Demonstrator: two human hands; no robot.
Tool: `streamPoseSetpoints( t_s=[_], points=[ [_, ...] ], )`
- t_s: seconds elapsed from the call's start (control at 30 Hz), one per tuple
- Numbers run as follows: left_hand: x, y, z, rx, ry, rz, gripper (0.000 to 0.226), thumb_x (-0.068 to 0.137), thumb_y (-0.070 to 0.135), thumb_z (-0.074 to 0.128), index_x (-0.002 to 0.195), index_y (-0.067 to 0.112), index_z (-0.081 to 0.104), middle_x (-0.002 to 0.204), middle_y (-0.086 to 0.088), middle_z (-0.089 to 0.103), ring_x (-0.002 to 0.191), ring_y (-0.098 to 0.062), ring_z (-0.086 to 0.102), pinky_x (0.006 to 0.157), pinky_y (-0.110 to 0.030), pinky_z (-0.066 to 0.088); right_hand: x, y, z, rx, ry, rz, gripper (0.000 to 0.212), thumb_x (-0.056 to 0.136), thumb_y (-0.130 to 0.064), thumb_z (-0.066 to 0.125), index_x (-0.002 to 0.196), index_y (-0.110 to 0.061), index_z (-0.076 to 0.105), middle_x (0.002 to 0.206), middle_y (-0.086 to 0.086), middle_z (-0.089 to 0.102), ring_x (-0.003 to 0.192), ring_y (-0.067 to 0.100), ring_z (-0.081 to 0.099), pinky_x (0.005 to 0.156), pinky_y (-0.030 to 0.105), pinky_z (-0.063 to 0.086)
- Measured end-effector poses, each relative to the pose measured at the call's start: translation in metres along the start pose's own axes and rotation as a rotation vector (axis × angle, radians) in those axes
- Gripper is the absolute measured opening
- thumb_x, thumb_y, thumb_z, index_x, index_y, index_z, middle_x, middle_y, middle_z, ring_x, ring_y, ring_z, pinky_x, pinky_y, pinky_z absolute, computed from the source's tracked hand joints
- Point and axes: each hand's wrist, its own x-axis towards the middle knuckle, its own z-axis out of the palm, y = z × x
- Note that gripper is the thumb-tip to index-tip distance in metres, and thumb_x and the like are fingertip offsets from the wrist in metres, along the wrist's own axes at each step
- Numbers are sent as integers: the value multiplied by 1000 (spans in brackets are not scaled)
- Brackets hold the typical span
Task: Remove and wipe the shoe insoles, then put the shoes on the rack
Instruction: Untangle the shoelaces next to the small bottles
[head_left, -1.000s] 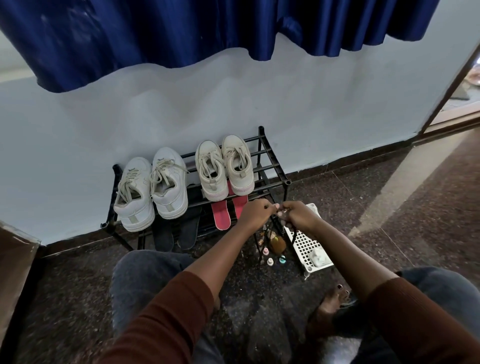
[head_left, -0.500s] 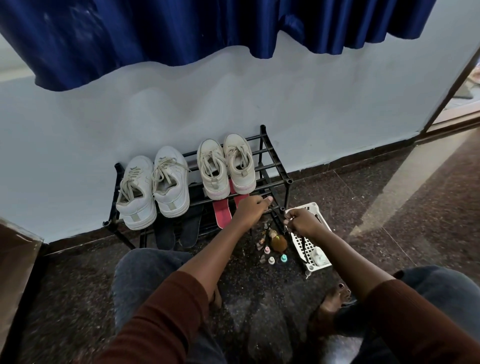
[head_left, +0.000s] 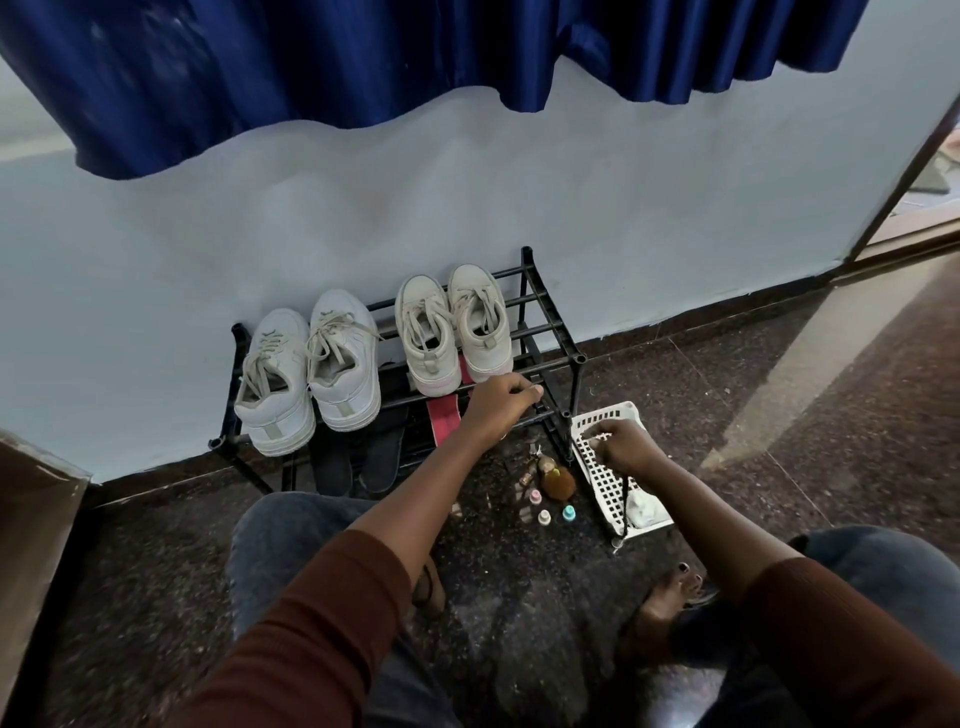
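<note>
My left hand is out at the front rail of the shoe rack, fingers curled, and I honestly can't tell whether they're gripping the bar or anything small. My right hand is over the top end of the white plastic basket on the floor, fingers bent and pinching something tiny and pale I can't make out.

Between my hands there's a little scatter on the floor: a brown fuzzy pom-pom and a few small pastel caps.

Both pairs of shoes sit on the top shelf, the white sneakers on the left, the cream sneakers on the right, heels toward me. Below them, black insoles lean under the white pair and a pink insole sticks out under the cream pair.
</note>
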Motion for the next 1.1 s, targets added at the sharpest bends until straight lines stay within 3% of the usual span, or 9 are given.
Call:
streamPoseSetpoints(
  t_s=[0.13,0.27,0.47,0.6,0.73,0.87,0.97,1.03,1.1],
  points=[
    [2,1,9,38,-20,-11,21,92,33,59,83,14,63,63,7,51,58,-5,46,54,-22,29,-8,-37,-1,186,-116,-93,18,93,-1,47,96,-13,61,52,0,48,42,9,37,39,17,29],
    [1,5,12,47,-21,-14,21,93,32,58,85,14,63,64,8,51,59,-3,45,53,-21,30,-11,-59,3,274,-139,-110,22,93,-1,45,76,-10,56,56,5,47,42,10,37,39,18,29],
    [-3,1,9,56,-34,-35,23,94,34,57,85,14,63,63,7,50,57,-4,44,54,-21,29,-8,-56,9,92,-56,-126,26,90,-8,52,65,-16,53,58,5,54,52,16,45,50,25,34],
    [-6,-7,7,-15,-16,-59,32,95,33,55,84,4,64,67,3,51,56,-6,43,55,-24,30,-11,-45,14,-246,53,-174,12,89,-9,53,91,-3,63,92,20,66,89,33,60,71,31,41],
    [-8,-9,4,-28,9,-71,29,96,32,53,82,9,63,69,1,54,55,-6,43,53,-22,29,-10,-24,17,-291,91,-108,18,88,-8,52,97,1,64,100,23,66,99,37,58,78,33,43],
    [-8,-13,4,-11,23,-55,27,97,30,51,83,11,65,77,-4,60,56,-5,45,53,-20,30,-7,-8,19,-294,113,2,18,86,-8,54,95,0,67,101,22,67,100,34,60,81,33,44],
    [-7,-14,7,4,-17,-63,29,97,31,51,90,7,67,73,-3,57,59,-10,46,54,-20,30,-9,-15,21,-192,107,-53,21,88,-10,55,104,-5,67,101,17,68,98,29,61,81,30,42],
    [-7,-14,11,24,-39,-74,29,96,32,52,94,7,68,75,0,58,62,-7,48,54,-15,33,-10,-29,23,-44,49,-127,23,89,-9,55,109,-8,65,87,12,67,80,24,60,72,29,41],
    [-6,-14,15,63,-41,-74,31,97,32,52,100,6,67,77,5,59,64,1,48,51,-6,34,-10,-41,25,65,4,-150,20,89,-6,52,100,-10,68,66,4,61,60,18,52,60,28,39]
  ],
)
